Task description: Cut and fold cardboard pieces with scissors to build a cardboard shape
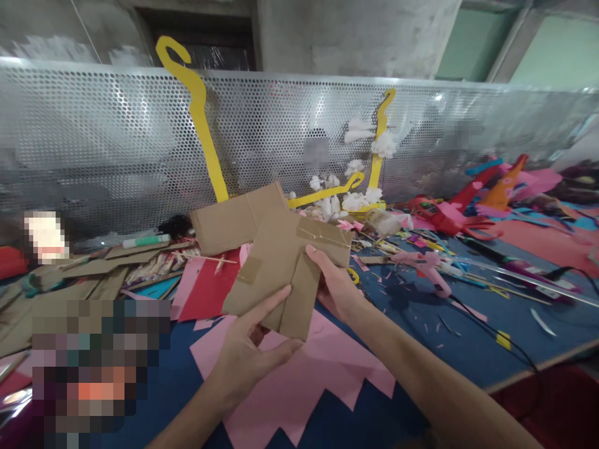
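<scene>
Both my hands hold a piece of cardboard [276, 255] above the table. It is brown, has a folded strip down its lower middle and shiny tape at the upper right and the left. My left hand [248, 355] grips its lower edge, thumb below and index finger lying across the front. My right hand [339, 284] holds the right side, thumb on the face and the other fingers hidden behind. Under the cardboard lies a pink paper sheet [299, 399] with a zigzag edge. Red paper [206, 290] shows just left of it.
A perforated metal panel [290, 137] runs along the back, with a tall yellow hooked strip [206, 143] against it. At right are a pink glue gun [425, 268] with a cord and coloured paper shapes [500, 187]. Cardboard scraps [98, 290] and a capped marker [146, 241] lie at left.
</scene>
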### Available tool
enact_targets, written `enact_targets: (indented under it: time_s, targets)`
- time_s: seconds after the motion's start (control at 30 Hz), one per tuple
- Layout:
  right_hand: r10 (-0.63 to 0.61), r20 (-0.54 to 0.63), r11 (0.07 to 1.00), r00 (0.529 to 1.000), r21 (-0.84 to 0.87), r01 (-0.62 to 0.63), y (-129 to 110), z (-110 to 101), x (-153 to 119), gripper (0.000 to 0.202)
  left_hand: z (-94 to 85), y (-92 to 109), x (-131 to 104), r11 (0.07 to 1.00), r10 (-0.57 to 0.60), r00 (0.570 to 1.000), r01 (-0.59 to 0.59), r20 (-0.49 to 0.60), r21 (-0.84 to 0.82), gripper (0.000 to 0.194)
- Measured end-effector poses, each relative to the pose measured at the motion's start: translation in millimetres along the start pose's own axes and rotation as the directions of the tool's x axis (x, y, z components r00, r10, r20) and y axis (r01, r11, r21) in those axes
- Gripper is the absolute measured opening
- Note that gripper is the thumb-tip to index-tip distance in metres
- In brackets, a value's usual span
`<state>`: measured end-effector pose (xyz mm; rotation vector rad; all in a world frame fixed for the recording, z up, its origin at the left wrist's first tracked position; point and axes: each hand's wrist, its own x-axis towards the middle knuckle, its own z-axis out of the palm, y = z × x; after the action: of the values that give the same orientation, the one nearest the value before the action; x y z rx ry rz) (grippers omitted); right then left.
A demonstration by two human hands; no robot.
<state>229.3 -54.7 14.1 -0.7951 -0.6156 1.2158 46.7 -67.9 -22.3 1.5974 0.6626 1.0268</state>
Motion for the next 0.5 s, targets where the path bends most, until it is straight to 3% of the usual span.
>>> enact_targets:
  time_s: [0.5]
  targets:
    - [0.016, 0.005, 1.000, 1.000, -0.012, -0.016, 0.7, -0.8, -1.4, 0.040, -1.2, 3.7, 0.4, 0.999, -0.001, 1.000, 0.001, 0.012, -0.036, 0.072]
